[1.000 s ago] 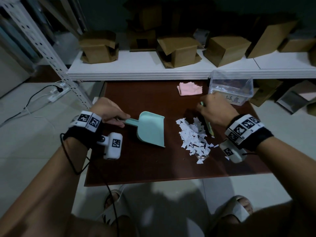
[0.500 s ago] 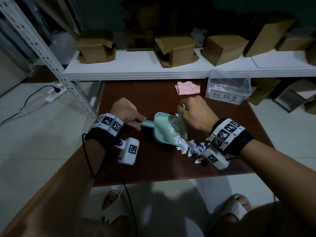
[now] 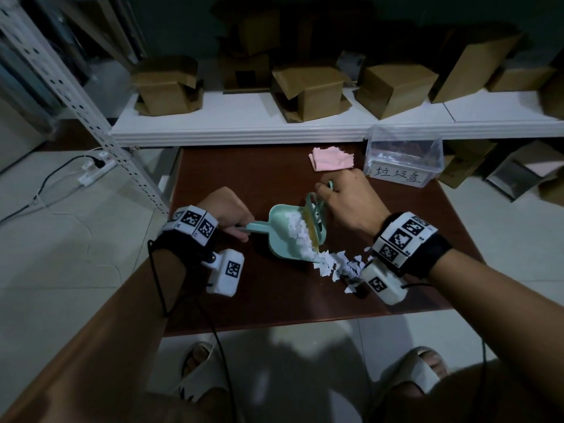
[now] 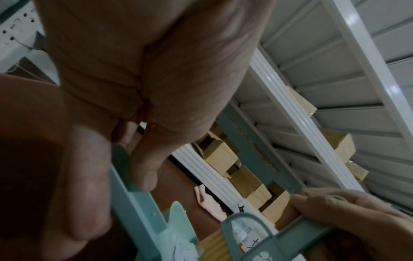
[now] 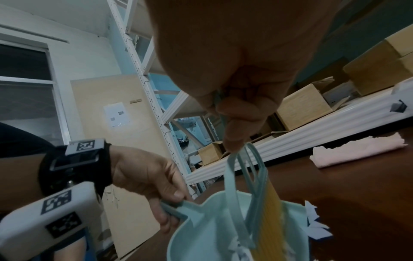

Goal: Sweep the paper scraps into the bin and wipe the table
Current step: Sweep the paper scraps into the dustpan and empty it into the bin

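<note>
A mint-green dustpan [image 3: 282, 232] lies on the dark brown table [image 3: 244, 300], and my left hand [image 3: 227, 213] grips its handle [image 4: 134, 199]. My right hand [image 3: 345, 198] grips a small mint brush [image 3: 316, 222] with yellow bristles [image 5: 271, 217], held over the pan's mouth. White paper scraps [image 3: 297, 236] lie inside the dustpan. More scraps [image 3: 341, 265] trail on the table from the pan's front edge toward my right wrist. A clear plastic bin [image 3: 403, 158] with a handwritten label stands at the back right of the table.
A folded pink cloth [image 3: 331, 158] lies at the table's back, left of the bin. A white shelf [image 3: 274, 129] with several cardboard boxes runs behind the table. A metal rack post [image 3: 91, 117] stands at the left. My sandalled feet [image 3: 201, 374] are below the table's front edge.
The brush swept left from the scrap pile into the dustpan, pushing many scraps in. My left hand slid the dustpan right toward the pile. The loose pile on the table has shrunk.
</note>
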A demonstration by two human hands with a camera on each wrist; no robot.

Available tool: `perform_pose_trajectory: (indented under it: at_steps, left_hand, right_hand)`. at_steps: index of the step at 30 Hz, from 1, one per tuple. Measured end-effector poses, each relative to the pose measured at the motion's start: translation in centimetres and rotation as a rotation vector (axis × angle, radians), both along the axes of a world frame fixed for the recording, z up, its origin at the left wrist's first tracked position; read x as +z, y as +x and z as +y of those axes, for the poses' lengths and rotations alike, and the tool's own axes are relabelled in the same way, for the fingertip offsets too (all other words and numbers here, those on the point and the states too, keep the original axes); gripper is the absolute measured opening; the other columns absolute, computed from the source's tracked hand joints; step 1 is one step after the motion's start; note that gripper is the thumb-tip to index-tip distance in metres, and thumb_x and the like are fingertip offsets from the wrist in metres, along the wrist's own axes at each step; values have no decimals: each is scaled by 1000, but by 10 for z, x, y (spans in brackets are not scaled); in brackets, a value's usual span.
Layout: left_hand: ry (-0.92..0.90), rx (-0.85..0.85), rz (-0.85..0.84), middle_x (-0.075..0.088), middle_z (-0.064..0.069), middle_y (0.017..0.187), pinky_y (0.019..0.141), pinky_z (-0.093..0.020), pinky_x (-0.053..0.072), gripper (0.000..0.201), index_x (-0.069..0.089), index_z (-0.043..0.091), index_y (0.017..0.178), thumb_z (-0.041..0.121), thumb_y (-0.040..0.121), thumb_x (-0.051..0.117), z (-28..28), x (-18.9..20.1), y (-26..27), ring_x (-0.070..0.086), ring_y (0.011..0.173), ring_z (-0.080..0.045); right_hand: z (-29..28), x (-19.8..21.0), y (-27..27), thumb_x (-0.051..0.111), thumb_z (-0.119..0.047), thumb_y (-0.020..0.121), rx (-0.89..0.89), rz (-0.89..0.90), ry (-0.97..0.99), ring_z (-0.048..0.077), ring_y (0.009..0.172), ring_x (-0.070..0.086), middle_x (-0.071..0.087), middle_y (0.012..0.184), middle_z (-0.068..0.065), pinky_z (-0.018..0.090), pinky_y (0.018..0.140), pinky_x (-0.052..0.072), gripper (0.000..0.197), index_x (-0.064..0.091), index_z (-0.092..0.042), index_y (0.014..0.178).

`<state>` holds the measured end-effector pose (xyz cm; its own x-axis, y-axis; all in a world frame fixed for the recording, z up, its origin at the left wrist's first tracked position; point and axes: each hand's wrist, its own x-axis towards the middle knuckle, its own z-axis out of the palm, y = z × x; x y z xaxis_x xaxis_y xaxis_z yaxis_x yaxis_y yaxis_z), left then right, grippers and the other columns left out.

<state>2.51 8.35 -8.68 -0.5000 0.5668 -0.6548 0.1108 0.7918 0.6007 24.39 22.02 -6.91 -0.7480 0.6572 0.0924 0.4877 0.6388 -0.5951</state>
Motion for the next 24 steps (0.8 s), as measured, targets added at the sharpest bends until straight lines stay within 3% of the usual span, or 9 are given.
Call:
perform_pose_trajectory:
  at_steps: [4,7,9,12,14,16,18,22,24]
  left_hand:
    - [-46,47,-67,75,-35,104,68,-37,67,16,76,-12,89,-11,99,63,-2,-16,1,78,96,-38]
    - [-28,112,-111,77,-35,96,87,-44,67,22,78,-12,80,-10,98,66,-5,-27,-5,79,92,-38]
    - [19,160,-140,75,-34,94,78,-39,68,19,76,-10,83,-10,98,65,-8,-27,-6,77,86,-36]
    - [99,220,-179,73,-33,102,62,-34,67,18,75,-9,91,-15,99,60,-9,-24,-7,76,86,-35]
    - [164,259,-198,74,-34,100,56,-31,66,20,75,-11,94,-19,99,57,-7,-19,-8,78,77,-33]
    - [222,288,-202,74,-33,96,54,-29,64,18,75,-15,101,-20,98,57,-2,-13,-8,79,69,-31]
    - [271,294,-195,74,-31,95,54,-29,65,17,73,-15,105,-18,99,57,5,-2,-4,78,75,-33]
    - [328,283,-208,74,-29,93,56,-26,65,24,74,-8,90,-16,102,55,28,19,6,79,69,-32]
    - [345,272,-215,75,-29,93,57,-25,64,24,74,-8,91,-15,102,54,40,29,15,80,68,-31]
  right_hand:
    - [5,3,3,53,-31,102,-31,-8,-44,27,64,67,69,68,8,49,67,59,33,69,-14,78]
    - [10,10,8,54,-27,103,-79,23,-57,19,56,65,70,66,7,36,58,53,33,70,-12,78]
    - [17,17,12,54,-23,102,-147,101,-58,19,55,66,70,67,9,33,54,52,33,70,-10,78]
    - [32,21,18,53,-24,100,-264,182,-14,29,65,67,70,71,13,40,61,52,32,69,-7,77]
    - [42,23,24,53,-22,99,-321,167,56,31,72,67,71,77,15,35,65,46,31,70,-5,79]
    - [52,23,31,53,-21,100,-351,138,118,32,78,66,71,83,16,36,68,47,31,69,-2,81]
    - [57,21,38,52,-21,101,-357,43,134,31,75,62,65,80,11,32,66,40,30,64,-4,79]
    - [58,6,48,51,-23,101,-270,-108,132,32,76,62,67,83,16,36,65,47,33,65,-1,80]
    - [55,3,52,51,-24,101,-205,-113,126,29,73,59,66,82,13,33,63,42,31,65,-4,82]
